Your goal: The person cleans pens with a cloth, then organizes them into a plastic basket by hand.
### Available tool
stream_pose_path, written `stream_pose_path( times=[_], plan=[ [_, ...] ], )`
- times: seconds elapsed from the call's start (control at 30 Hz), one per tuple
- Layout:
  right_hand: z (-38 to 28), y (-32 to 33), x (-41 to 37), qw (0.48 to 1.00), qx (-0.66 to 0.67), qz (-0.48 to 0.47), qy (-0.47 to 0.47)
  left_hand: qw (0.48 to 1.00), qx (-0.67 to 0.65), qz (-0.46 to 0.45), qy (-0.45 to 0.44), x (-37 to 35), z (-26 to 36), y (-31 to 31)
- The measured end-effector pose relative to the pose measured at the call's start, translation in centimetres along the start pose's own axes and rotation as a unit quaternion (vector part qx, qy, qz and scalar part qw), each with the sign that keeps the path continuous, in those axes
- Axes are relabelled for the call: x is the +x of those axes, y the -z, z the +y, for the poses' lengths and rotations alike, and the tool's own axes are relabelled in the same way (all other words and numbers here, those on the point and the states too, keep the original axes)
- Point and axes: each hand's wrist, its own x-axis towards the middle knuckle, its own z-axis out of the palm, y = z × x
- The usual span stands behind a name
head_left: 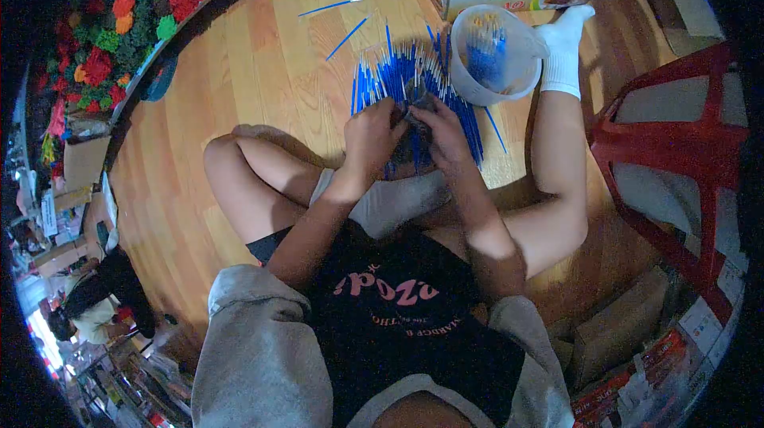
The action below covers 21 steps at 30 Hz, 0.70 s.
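- Both gripping: our left hand [370, 138] and right hand [446, 135] clamp the fanned bundle of thin blue sticks [398, 71], steadying it.
- Round white plastic tub [476, 92] sits just beside, handy.

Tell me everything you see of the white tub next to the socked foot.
The white tub is round, open-topped, seemingly thin translucent plastic. It stands on the wooden floor, with a cluster of blue sticks inside. The white-socked foot lies beside it; the fanned blue bundle reaches its other side. Neither the left hand nor the right hand touches it.
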Motion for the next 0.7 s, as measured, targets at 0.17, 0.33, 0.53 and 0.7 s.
stream_pose_path(
  times=[0.17,0.33,0.53,0.7],
  plan=[
    [-0.3,-0.2,-0.4,1.000,0.008,0.005,-0.003,0.999,0.005,0.020,-0.043,-0.4,-1.2,-1.5],
    [-0.7,0.7,-0.2,1.000,-0.010,-0.022,-0.004,0.988,-0.092,-0.060,-0.107,-0.1,-0.9,-0.2],
    [-0.3,-0.4,-0.4,0.987,-0.092,-0.125,-0.029,0.920,-0.371,-0.062,0.112,2.1,-1.7,3.0],
    [-0.6,-0.1,-0.7,0.978,-0.115,-0.165,-0.047,0.889,-0.429,-0.123,0.108,2.5,-2.8,3.7]
  ],
)
